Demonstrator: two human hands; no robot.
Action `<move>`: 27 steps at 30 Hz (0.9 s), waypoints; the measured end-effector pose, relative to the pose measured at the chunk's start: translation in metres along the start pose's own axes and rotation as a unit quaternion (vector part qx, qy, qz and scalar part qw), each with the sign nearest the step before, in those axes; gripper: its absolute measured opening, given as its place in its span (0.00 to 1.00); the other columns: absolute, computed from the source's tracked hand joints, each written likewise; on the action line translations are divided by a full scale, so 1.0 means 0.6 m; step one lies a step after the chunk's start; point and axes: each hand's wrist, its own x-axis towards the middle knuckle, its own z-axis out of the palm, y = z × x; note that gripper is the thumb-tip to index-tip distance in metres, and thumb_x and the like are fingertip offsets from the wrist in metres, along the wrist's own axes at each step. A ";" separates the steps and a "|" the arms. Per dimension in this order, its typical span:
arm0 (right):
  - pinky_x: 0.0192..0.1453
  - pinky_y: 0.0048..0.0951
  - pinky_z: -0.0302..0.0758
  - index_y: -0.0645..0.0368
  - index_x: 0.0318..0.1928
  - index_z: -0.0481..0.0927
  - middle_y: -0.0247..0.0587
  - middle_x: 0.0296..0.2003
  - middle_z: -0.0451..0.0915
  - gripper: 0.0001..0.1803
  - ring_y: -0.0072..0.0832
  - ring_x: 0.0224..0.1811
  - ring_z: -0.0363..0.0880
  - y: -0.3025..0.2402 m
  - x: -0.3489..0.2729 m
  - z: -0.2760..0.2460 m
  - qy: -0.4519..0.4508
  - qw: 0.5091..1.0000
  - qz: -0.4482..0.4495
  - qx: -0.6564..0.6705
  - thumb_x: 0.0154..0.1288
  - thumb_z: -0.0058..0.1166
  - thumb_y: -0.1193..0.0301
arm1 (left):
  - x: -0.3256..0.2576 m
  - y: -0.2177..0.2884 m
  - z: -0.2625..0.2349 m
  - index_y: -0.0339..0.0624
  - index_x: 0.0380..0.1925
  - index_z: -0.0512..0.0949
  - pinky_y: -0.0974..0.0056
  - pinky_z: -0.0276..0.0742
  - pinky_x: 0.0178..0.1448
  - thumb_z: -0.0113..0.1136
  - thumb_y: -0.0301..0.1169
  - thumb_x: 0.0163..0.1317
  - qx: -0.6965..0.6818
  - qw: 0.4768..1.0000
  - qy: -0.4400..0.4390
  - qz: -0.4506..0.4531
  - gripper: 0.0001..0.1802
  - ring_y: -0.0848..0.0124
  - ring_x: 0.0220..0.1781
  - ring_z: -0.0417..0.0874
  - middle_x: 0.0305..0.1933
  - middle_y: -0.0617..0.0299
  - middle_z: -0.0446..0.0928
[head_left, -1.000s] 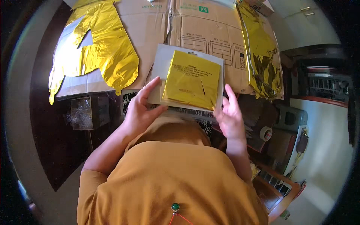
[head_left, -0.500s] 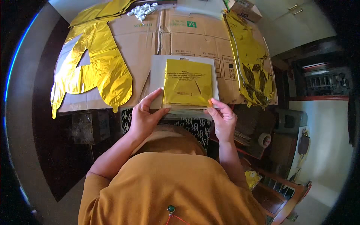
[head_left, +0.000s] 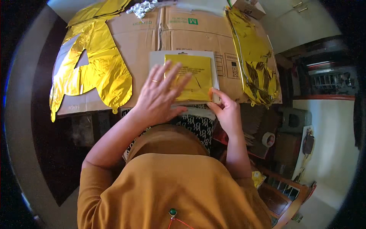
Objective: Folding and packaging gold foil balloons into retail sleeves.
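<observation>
A flat square packet of folded gold foil (head_left: pixel 204 72), with dark print on its clear wrapper, lies over a pale card (head_left: pixel 157 57) near the front edge of the cardboard. My left hand (head_left: pixel 158 93) is spread over the packet's left side, hiding that part; I cannot tell whether the palm touches it. My right hand (head_left: pixel 228 110) pinches the packet's lower right corner between thumb and forefinger, where a small orange spot shows at the fingertip. To the left lies a flat gold foil letter balloon (head_left: pixel 110 72) shaped like an A.
Flattened cardboard (head_left: pixel 133 42) covers the tabletop. Crumpled gold foil (head_left: pixel 257 57) lies along its right side, more foil (head_left: pixel 89 11) at the far left. A bunch of white pieces (head_left: pixel 143 8) sits at the back. A tape roll (head_left: pixel 268 139) and a wooden chair (head_left: pixel 280 202) are lower right.
My left hand has risen from the packet's lower left edge and opened over its left side. My right hand keeps its pinch at the corner.
</observation>
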 end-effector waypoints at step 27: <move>0.51 0.43 0.79 0.56 0.36 0.85 0.50 0.41 0.83 0.09 0.48 0.45 0.82 -0.149 0.608 0.058 0.036 0.900 -0.306 -0.309 0.56 0.56 0.69 | 0.026 -0.050 0.071 0.54 0.72 0.63 0.42 0.47 0.80 0.51 0.50 0.69 -0.043 0.992 0.010 0.122 0.33 0.53 0.80 0.56 0.77 0.50 0.58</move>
